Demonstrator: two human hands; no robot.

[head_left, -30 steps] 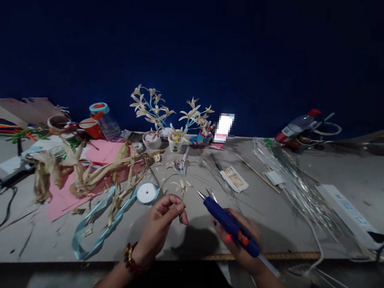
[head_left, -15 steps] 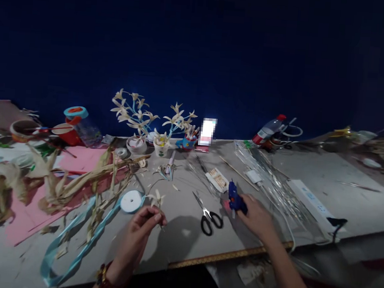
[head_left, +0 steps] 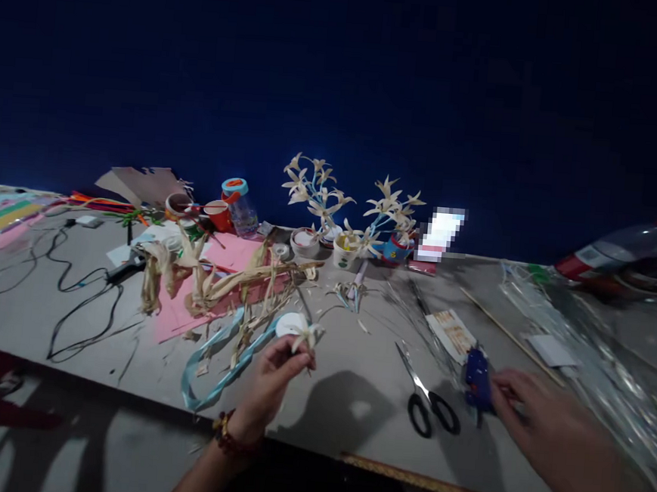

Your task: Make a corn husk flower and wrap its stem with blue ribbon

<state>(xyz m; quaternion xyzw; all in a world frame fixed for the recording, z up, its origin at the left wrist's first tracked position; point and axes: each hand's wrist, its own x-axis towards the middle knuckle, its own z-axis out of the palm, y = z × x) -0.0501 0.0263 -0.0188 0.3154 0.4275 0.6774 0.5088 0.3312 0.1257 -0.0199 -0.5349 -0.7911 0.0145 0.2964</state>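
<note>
My left hand (head_left: 282, 367) pinches a small cream flower (head_left: 303, 336), its pale petals spread above my fingertips. A white ribbon spool (head_left: 290, 325) with light blue ribbon (head_left: 198, 376) lies just behind that hand. My right hand (head_left: 542, 418), blurred by motion, is at the near right side of a dark blue glue gun (head_left: 478, 377). I cannot tell whether its fingers grip the gun or only touch it. Between my hands, black-handled scissors (head_left: 429, 409) lie on the table, blades pointing away from me.
Flower stems stand in cups, one a white cup (head_left: 344, 253), along the back. Dried husks (head_left: 228, 284) lie over pink paper (head_left: 172, 313) on the left. A printed card (head_left: 451, 333), a thin stick (head_left: 512, 332) and clear-wrapped wires (head_left: 593, 358) lie right. A bottle (head_left: 618, 250) leans behind.
The view has swung left, so things appear farther right. My right hand has drawn back slightly from the glue gun, which stays beside the scissors. My left hand still holds the flower.
</note>
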